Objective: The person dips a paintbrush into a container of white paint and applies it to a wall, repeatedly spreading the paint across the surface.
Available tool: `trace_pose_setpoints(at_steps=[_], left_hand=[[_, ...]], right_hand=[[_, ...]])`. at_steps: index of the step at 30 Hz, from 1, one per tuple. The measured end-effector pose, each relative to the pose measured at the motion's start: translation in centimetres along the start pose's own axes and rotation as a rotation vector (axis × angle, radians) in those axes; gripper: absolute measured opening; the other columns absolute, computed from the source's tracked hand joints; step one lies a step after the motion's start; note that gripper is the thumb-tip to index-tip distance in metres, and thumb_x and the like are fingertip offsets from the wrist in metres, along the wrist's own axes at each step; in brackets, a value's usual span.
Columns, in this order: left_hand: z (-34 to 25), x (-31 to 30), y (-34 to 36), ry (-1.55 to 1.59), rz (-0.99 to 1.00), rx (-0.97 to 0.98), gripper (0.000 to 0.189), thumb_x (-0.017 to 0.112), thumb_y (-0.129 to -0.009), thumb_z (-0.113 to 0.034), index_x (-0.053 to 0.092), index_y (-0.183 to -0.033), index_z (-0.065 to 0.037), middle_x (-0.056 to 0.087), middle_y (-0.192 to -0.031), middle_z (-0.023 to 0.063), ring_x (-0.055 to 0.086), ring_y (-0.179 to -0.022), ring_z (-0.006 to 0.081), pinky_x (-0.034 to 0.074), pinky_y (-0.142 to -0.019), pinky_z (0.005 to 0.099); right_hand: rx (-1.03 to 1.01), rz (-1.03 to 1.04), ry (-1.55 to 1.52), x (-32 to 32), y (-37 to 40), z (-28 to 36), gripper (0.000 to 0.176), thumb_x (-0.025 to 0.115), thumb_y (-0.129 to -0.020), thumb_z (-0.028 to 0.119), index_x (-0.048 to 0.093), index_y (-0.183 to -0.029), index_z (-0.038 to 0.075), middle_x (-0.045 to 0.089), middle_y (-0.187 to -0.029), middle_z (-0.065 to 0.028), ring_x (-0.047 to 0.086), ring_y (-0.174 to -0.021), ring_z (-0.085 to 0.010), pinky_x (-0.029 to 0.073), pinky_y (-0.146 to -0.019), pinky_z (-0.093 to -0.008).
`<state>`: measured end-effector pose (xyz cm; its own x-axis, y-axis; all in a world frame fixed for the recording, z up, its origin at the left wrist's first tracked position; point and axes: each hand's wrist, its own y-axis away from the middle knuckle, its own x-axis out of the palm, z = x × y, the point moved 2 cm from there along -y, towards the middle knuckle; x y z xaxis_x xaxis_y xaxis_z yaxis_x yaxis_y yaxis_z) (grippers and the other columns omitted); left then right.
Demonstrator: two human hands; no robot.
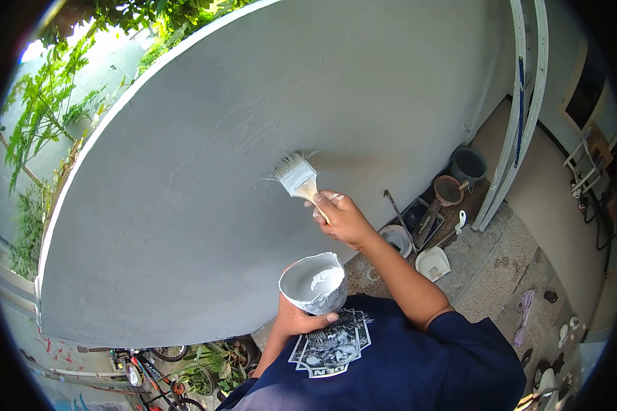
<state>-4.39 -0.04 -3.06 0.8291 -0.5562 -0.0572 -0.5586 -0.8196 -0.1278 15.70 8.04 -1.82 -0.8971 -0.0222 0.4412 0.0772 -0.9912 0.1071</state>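
My right hand [339, 218] grips the wooden handle of a wide paintbrush [298, 178], its splayed bristles against the grey wall [185, 185] or just in front of it; the exact contact cannot be made out. Below it, close to my chest, my left hand [298, 318] holds a round bowl [314, 282] from beneath and the side. White paint [328, 279] lies inside the bowl, and its rim is uneven and smeared. Faint rough streaks run across the wall to the left of the brush.
Right of the wall's foot stand a dark bucket [468, 164], a brown bowl [448, 190], a white tub [396, 240] and a white scoop-like container [432, 264]. Pale poles [521, 123] rise at the right. Bicycles [161, 383] and plants [209, 366] are at lower left.
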Motion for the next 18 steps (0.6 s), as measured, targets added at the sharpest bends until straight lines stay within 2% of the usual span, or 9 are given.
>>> trace_pose_setpoints(at_steps=[3, 5, 10, 11, 13, 16, 18], left_hand=[[0.1, -0.4, 0.3, -0.016, -0.023, 0.02, 0.106, 0.097, -0.059, -0.029, 0.036, -0.14, 0.006, 0.057, -0.131, 0.0196, 0.057, -0.122, 0.0275, 0.042, -0.108, 0.041], [0.1, -0.7, 0.5, -0.03, -0.019, -0.003, 0.106, 0.097, -0.059, -0.029, 0.036, -0.139, 0.006, 0.057, -0.131, 0.0195, 0.057, -0.122, 0.0275, 0.042, -0.107, 0.0408], [0.6, -1.1, 0.7, -0.065, -0.007, -0.06, 0.106, 0.097, -0.059, -0.03, 0.037, -0.139, 0.006, 0.057, -0.131, 0.0193, 0.057, -0.122, 0.0276, 0.043, -0.107, 0.0403], [0.7, -1.2, 1.0, -0.067, -0.026, -0.06, 0.107, 0.097, -0.059, -0.03, 0.037, -0.139, 0.006, 0.057, -0.13, 0.0192, 0.057, -0.122, 0.0274, 0.043, -0.106, 0.0404], [1.5, -1.8, 1.7, -0.073, -0.047, -0.065, 0.107, 0.097, -0.059, -0.031, 0.037, -0.14, 0.006, 0.057, -0.13, 0.0191, 0.058, -0.121, 0.0273, 0.043, -0.106, 0.0405], [2.5, -2.5, 2.6, -0.068, -0.111, -0.068, 0.109, 0.097, -0.059, -0.033, 0.036, -0.141, 0.005, 0.058, -0.128, 0.0186, 0.059, -0.119, 0.0274, 0.045, -0.105, 0.0408], [2.1, -2.8, 3.1, -0.067, -0.16, -0.124, 0.104, 0.096, -0.06, -0.035, 0.042, -0.139, 0.005, 0.059, -0.129, 0.0181, 0.06, -0.118, 0.0278, 0.045, -0.104, 0.0412]], right_hand=[[-0.011, 0.012, -0.008, -0.2, 0.3, 0.0, 0.033, 0.046, -0.109, 0.031, 0.061, -0.112, 0.001, 0.048, -0.07, 0.0027, 0.037, -0.047, -0.003, 0.028, -0.04, -0.0209], [-0.004, -0.031, -0.021, -1.2, 0.4, -3.3, 0.035, 0.046, -0.109, 0.033, 0.061, -0.112, 0.002, 0.048, -0.07, 0.0031, 0.036, -0.046, -0.0032, 0.028, -0.039, -0.0208], [0.33, -0.171, -0.048, -4.8, 0.5, -16.4, 0.031, 0.046, -0.107, 0.029, 0.06, -0.114, 0.001, 0.052, -0.07, 0.0002, 0.04, -0.044, -0.006, 0.03, -0.038, -0.0231], [0.334, -0.166, -0.051, -5.6, 0.6, -18.7, 0.031, 0.046, -0.107, 0.029, 0.06, -0.114, 0.001, 0.052, -0.07, 0.0002, 0.04, -0.044, -0.006, 0.03, -0.038, -0.0231], [0.548, -0.232, -0.049, -6.6, 0.8, -22.2, 0.028, 0.047, -0.106, 0.028, 0.06, -0.114, 0.004, 0.054, -0.074, 0.0, 0.042, -0.046, -0.0064, 0.03, -0.038, -0.0236], [0.496, -0.219, 0.02, -6.5, 0.0, -21.4, 0.026, 0.049, -0.105, 0.027, 0.059, -0.113, 0.004, 0.055, -0.075, -0.0011, 0.043, -0.047, -0.0067, 0.03, -0.038, -0.024], [0.446, -0.18, 0.011, -5.8, -0.6, -19.2, 0.026, 0.05, -0.105, 0.026, 0.058, -0.114, 0.004, 0.055, -0.075, -0.0014, 0.043, -0.047, -0.0067, 0.03, -0.038, -0.024]])
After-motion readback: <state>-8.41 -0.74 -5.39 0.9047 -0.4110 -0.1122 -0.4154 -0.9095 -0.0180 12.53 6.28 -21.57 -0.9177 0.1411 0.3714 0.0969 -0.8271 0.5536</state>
